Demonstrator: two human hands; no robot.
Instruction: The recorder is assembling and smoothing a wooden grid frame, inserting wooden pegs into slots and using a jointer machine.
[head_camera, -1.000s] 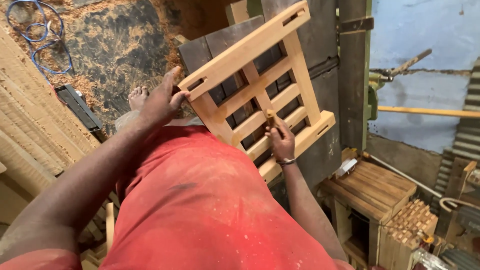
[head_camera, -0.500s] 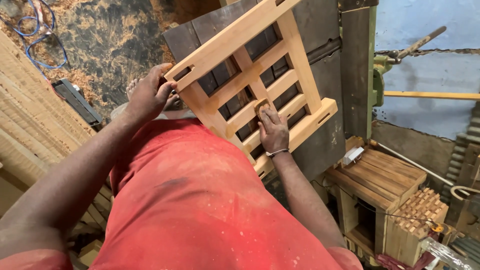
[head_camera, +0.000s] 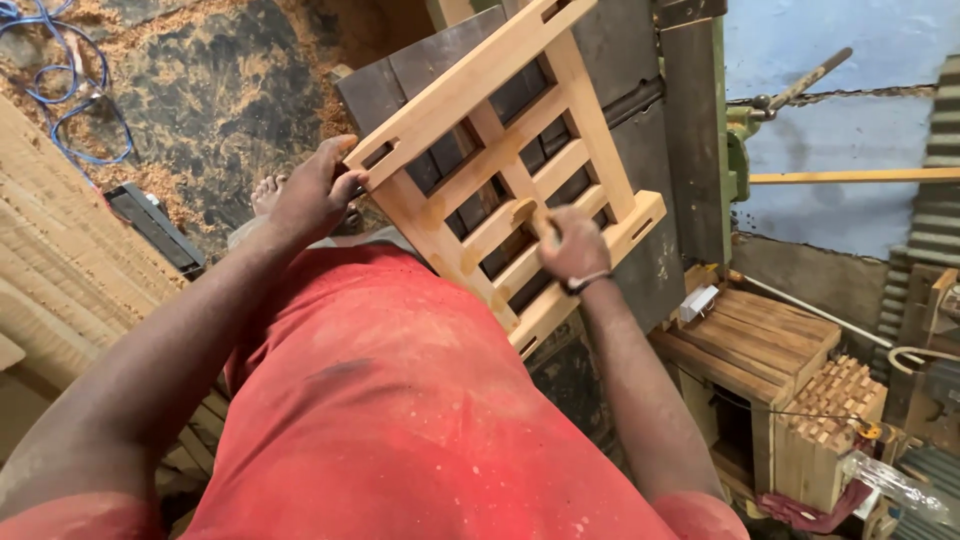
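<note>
Pale wooden slatted frame (head_camera: 505, 165), tilted, gripped by left hand (head_camera: 310, 195).

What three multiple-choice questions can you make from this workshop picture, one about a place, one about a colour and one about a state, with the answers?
1. Where does the left hand hold the wooden frame?
A. at the corner nearest it
B. at the far top edge
C. nowhere

2. What colour is the shirt?
A. blue
B. red
C. white

3. How is the right hand set?
A. open and flat on the floor
B. hanging free in the air
C. closed on a small piece of sandpaper pressed to a slat

Answers:
1. A, the fingers wrap the end of the long side rail at that corner.
2. B, the dusty cloth below the arms is red.
3. C, the fingers curl round the small tan piece against a slat in the middle of the frame.
</note>
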